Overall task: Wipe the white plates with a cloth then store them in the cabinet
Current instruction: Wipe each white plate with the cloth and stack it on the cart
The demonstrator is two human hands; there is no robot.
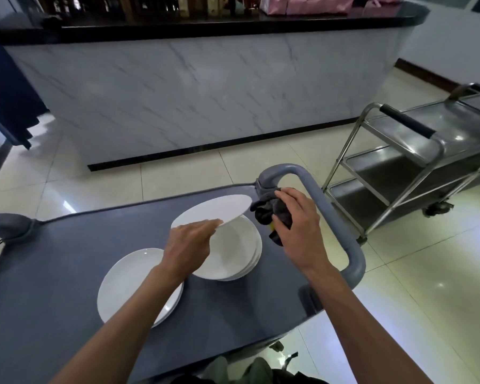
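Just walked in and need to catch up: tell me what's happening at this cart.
A person stands at a grey cart wiping white plates. The left hand tilts the top plate up off the stack of plates, while the right hand grips a dark cloth beside the plate's rim. Another plate pile lies to the left. Nothing is stored yet; a steel trolley stands nearby.

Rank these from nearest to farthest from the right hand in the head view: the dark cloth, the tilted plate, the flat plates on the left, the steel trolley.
From the right hand:
1. Dark cloth, gripped in that hand.
2. Tilted plate, just left of the cloth, lifted by the left hand.
3. Flat plates, farther left on the grey cart.
4. Steel trolley, off to the right on the floor.
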